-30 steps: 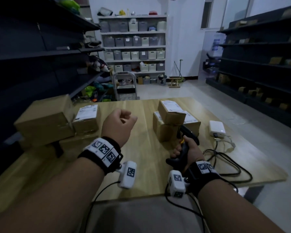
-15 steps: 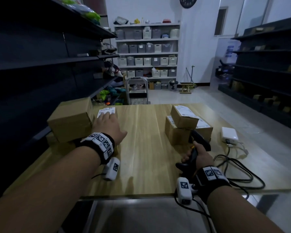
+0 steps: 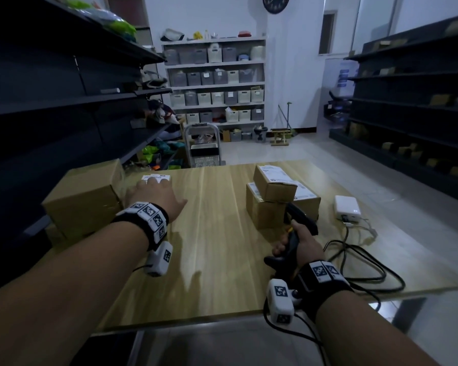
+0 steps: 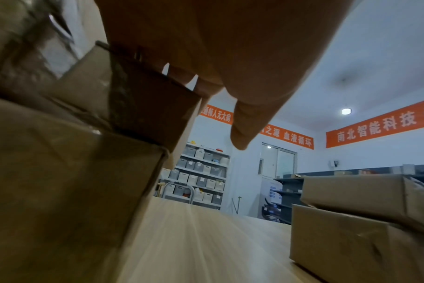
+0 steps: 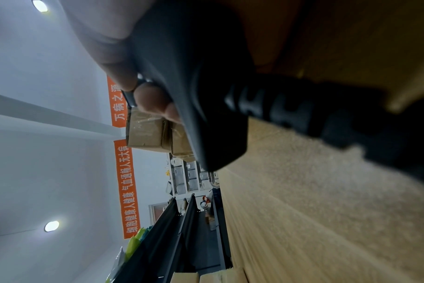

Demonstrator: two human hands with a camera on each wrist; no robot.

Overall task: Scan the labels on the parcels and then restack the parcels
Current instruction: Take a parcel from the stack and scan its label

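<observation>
Head view: my left hand (image 3: 154, 197), a raised fist a second ago, is now lying fingers-spread on the labelled parcel (image 3: 156, 178) at centre left, readying its scan. My right hand (image 3: 299, 244) is gripping the barcode scanner (image 3: 298, 220). Left wrist view is adding the parcel's side (image 4: 155, 107) beneath my fingers (image 4: 245, 124).

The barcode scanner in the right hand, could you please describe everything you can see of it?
The barcode scanner is black, pistol-shaped and looks like plastic, with a small yellow mark on the grip. The right hand grips its handle, fingers curled round it, just above the wooden table. Its head angles towards the stacked parcels. A ribbed black cable collar leaves the handle's base.
</observation>
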